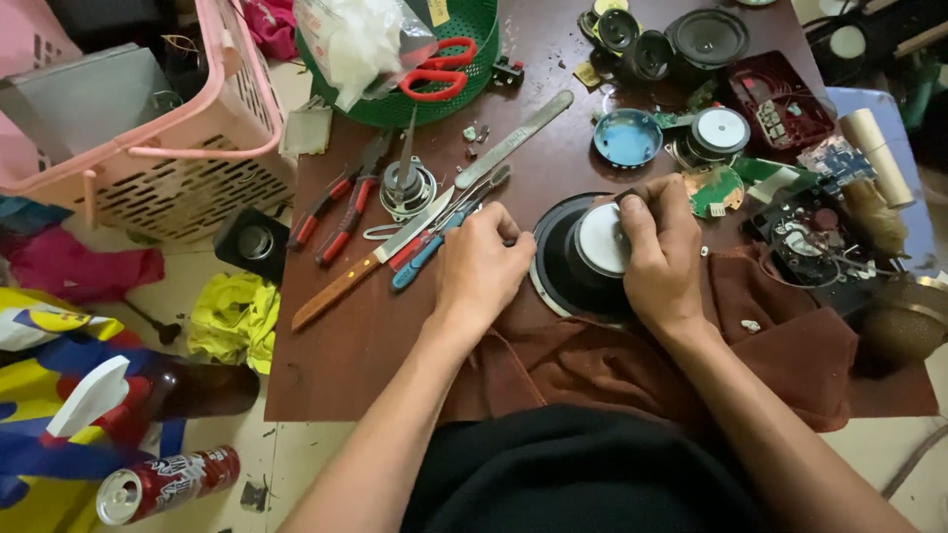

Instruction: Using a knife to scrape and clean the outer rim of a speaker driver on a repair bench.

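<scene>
The speaker point(583, 259), judged heavy with a fragile cone, is clasped at three o'clock by the right hand point(660, 252); the left hand point(481, 268) is clenched beside it at nine o'clock.

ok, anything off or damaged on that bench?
Yes. The speaker under both hands lies on cloth, stripped of any housing. Loose circuit boards and a red casing are scattered nearby. A drink can lies tipped on the floor.

Red-handled scissors point(437, 71) lie in a green basket point(472, 30). A pink basket point(188, 148) stands left of the worktop point(336, 345). Red pliers point(341, 202) lie near a wooden-handled knife point(370, 262). A drink can point(163, 484) lies on the floor.
</scene>
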